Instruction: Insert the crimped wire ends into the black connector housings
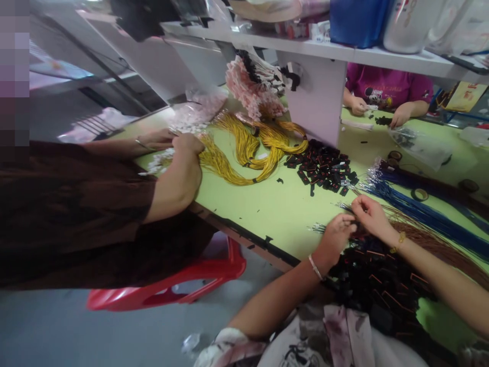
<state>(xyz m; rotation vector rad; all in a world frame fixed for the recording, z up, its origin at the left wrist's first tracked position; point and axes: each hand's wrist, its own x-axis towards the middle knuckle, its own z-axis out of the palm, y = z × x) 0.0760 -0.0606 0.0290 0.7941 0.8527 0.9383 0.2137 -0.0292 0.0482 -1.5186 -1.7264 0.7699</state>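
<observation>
My left hand (336,235), with a bracelet at the wrist, is closed, its fingertips drawn together. What it grips is too small to make out. Dark wire ends with bare metal tips (318,228) stick out beside it. Just right of it, my right hand (371,216) pinches what looks like a thin wire, close to more dark wire ends (343,206). The two hands nearly touch. Beneath them lies a heap of black plastic pieces (382,285), some with orange edges. Brown wires (428,244) run off to the right under my right forearm.
A second pile of black parts (324,168) lies ahead on the green table (260,214). Blue wires (412,204) and a tape roll (419,194) are to the right. A co-worker's hands (185,145) work by yellow wires (263,171) at left. Another person sits opposite, beyond a shelf (298,50).
</observation>
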